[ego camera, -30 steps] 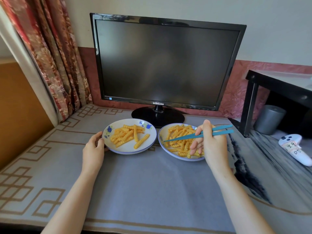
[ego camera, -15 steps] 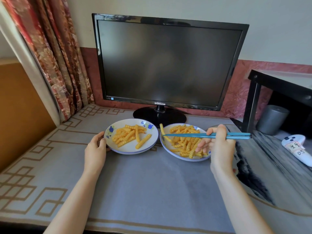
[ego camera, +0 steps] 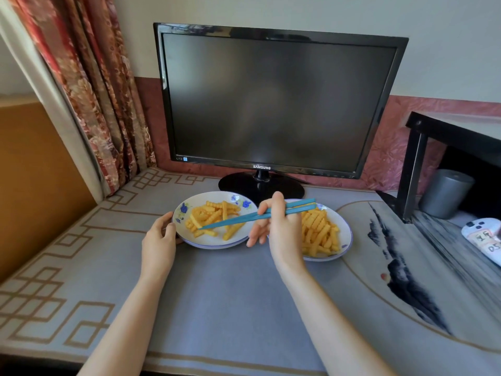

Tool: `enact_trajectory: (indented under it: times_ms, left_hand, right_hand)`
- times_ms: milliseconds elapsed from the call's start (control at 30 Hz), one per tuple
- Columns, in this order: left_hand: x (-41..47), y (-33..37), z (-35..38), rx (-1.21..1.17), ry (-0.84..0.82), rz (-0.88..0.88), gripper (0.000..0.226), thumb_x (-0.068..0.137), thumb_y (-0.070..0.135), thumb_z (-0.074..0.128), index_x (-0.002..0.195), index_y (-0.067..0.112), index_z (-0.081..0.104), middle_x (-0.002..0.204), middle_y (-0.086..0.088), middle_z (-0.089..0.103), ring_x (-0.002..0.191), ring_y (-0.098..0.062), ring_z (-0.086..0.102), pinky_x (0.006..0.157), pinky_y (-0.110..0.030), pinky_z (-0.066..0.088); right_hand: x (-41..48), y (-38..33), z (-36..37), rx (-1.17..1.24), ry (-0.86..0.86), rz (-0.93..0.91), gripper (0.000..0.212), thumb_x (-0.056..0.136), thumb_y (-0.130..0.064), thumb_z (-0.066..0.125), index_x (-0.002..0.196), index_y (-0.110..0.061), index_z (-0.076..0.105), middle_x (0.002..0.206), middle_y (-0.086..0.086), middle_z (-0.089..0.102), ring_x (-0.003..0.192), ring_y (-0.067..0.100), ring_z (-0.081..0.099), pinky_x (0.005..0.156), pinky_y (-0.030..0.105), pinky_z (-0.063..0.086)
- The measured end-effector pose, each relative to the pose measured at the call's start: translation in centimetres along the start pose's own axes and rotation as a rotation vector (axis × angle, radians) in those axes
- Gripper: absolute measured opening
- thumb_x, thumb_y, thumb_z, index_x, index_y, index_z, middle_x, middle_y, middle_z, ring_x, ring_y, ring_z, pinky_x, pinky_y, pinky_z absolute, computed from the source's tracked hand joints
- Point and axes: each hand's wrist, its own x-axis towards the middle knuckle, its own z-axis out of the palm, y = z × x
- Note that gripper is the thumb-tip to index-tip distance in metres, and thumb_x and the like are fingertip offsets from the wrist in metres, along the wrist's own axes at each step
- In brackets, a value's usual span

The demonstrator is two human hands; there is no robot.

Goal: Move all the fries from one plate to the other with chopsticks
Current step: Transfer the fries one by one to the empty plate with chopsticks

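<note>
Two white plates with blue flowers stand side by side in front of the monitor. The left plate [ego camera: 208, 241] holds several crinkle fries [ego camera: 214, 217]. A bigger heap of fries [ego camera: 321, 234] fills the right plate [ego camera: 344, 229]. My right hand [ego camera: 279, 226] grips blue chopsticks [ego camera: 244, 219]; their tips reach over the left plate among its fries, at a fry [ego camera: 195, 221] near the left side. My left hand [ego camera: 160, 240] holds the left plate's near-left rim.
A black monitor [ego camera: 271, 104] on a round stand [ego camera: 260, 185] stands right behind the plates. A curtain [ego camera: 89, 90] hangs at the left. A black shelf [ego camera: 444, 131], a grey cup [ego camera: 444, 194] and a white controller [ego camera: 485, 237] are at the right.
My right hand has swung the chopsticks left, carrying a fry from above the right plate's edge to the left plate. My left hand has stayed on the left plate's rim.
</note>
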Motion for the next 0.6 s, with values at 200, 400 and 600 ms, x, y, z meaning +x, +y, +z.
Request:
enact_trajectory:
  times_ms: [200,400,600]
  left_hand:
    - [0.2,-0.2,0.0,-0.015,-0.003,-0.001,0.036,0.099,0.006,0.038,0.130,0.009,0.056,0.120,-0.010,0.064,0.090,-0.019,0.065,0.078,-0.027,0.051]
    - [0.2,-0.3,-0.1,-0.015,-0.009,-0.003,0.035,0.099,0.008,0.039,0.131,0.008,0.055,0.120,-0.010,0.063,0.095,-0.021,0.064,0.081,-0.031,0.051]
    - [0.3,-0.3,-0.1,-0.001,-0.012,-0.002,0.036,0.099,0.009,0.039,0.132,0.009,0.054,0.120,-0.011,0.063,0.091,-0.020,0.065,0.085,-0.034,0.052]
  right_hand:
    - [-0.2,0.5,-0.7,-0.038,-0.053,0.021,0.048,0.105,-0.030,0.032,0.068,-0.007,0.053,0.044,0.014,0.056,0.036,0.026,0.053,0.036,0.021,0.032]
    - [0.2,-1.8,-4.8,-0.051,0.081,-0.044,0.043,0.102,-0.028,0.035,0.067,-0.008,0.051,0.041,0.013,0.051,0.034,0.025,0.049,0.037,0.020,0.030]
    - [0.8,-2.9,-9.9,-0.108,0.225,-0.172,0.045,0.104,-0.029,0.032,0.069,-0.008,0.051,0.040,0.012,0.051,0.032,0.025,0.047,0.036,0.023,0.029]
